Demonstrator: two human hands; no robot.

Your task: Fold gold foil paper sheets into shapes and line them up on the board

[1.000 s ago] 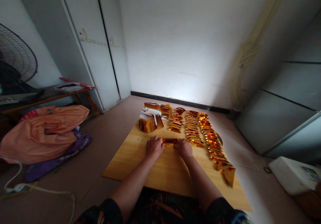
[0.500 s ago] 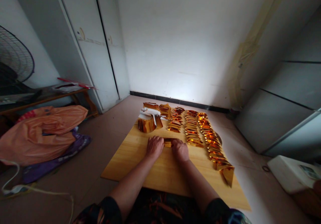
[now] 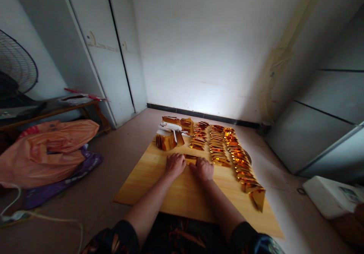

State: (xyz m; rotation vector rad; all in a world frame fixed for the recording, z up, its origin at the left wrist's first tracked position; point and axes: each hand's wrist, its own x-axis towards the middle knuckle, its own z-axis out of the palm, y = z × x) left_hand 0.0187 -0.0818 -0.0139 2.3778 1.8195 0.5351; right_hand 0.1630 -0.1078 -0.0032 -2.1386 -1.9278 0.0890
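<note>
Moved closer together since a second ago: left hand [image 3: 175,164] and right hand [image 3: 203,169], both pressed knuckles-up on a small gold foil paper [image 3: 190,159], now mostly covered between them. Fingers curled over the paper's ends, pinning it flat on the wooden board [image 3: 148,180]. Beyond the paper, a stack of gold foil sheets [image 3: 168,138]; right of the paper, rows of folded gold ingots [image 3: 227,147]. Far left of the board, an orange plastic bag [image 3: 48,147] on the floor.
</note>
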